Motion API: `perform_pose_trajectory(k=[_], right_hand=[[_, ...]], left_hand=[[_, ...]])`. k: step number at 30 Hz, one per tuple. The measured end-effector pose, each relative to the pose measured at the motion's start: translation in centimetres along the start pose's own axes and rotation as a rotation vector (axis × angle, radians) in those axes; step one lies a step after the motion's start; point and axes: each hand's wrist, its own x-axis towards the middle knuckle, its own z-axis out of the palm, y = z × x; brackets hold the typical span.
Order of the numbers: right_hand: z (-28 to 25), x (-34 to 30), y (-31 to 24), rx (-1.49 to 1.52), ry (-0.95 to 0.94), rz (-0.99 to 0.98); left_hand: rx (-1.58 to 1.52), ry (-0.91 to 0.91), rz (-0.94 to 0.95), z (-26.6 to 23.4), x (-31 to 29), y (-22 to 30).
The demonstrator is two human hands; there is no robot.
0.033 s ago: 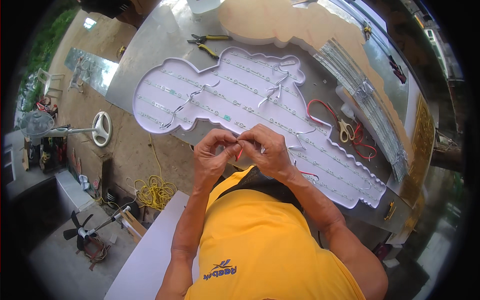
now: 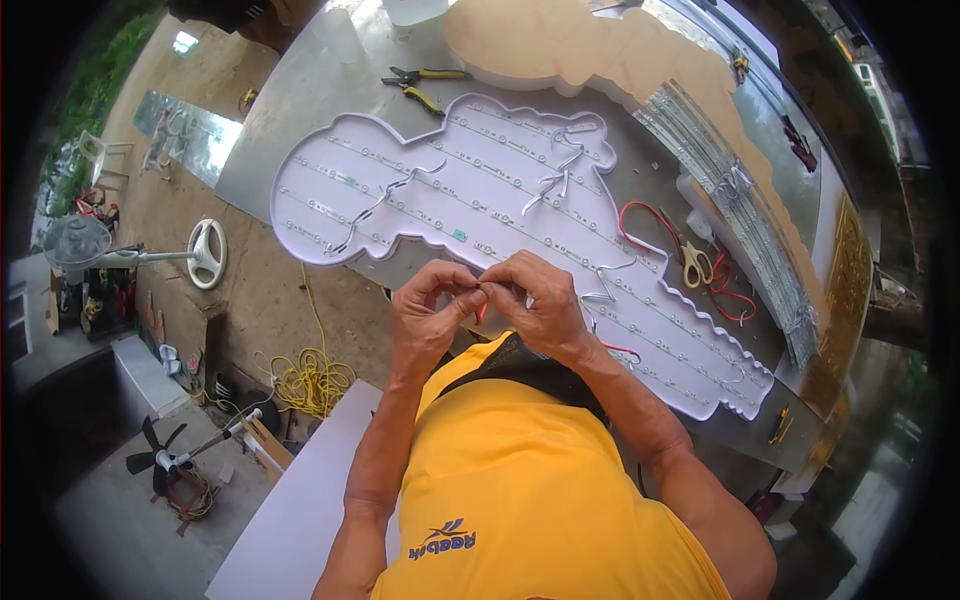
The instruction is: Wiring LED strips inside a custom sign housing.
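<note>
My left hand (image 2: 427, 312) and my right hand (image 2: 540, 300) meet fingertip to fingertip at the near edge of a white, cloud-edged sign tray (image 2: 585, 215). Both are closed in a pinch on a thin red wire (image 2: 481, 314), whose short end hangs between them; the exact joint is hidden by the fingers. Rows of LED strips (image 2: 545, 240) line the tray. White wires (image 2: 375, 205) bridge several rows. Beside my right wrist, another red wire (image 2: 622, 350) runs out over the tray.
Yellow-handled pliers (image 2: 430, 80) lie beyond the tray. On the right are scissors (image 2: 694, 266), a red wire coil (image 2: 735, 305) and a bundle of LED strips (image 2: 735, 190). A large brown-faced board (image 2: 560, 40) lies behind. Yellow cord (image 2: 312, 382) and a fan (image 2: 160, 460) stand left.
The whole view has shifted very slightly. My hands keep the same pinch on the red wire.
</note>
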Motion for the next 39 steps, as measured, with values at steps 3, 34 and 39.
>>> perform_pose_trajectory(k=[3,34,39], right_hand=[[0.6,0.0,-0.3,0.018,-0.034,-0.014],[2.5,-0.4,0.3,0.853,-0.167,0.728],[1.3,0.6,2.1,0.928,-0.035,0.748]], left_hand=[[-0.064,0.014,0.007,-0.5,-0.7,-0.7],[-0.423,-0.078,0.034,-1.3,-1.9,-3.2],[-0.588,-0.004,0.084,-1.8,-1.4,-2.6]])
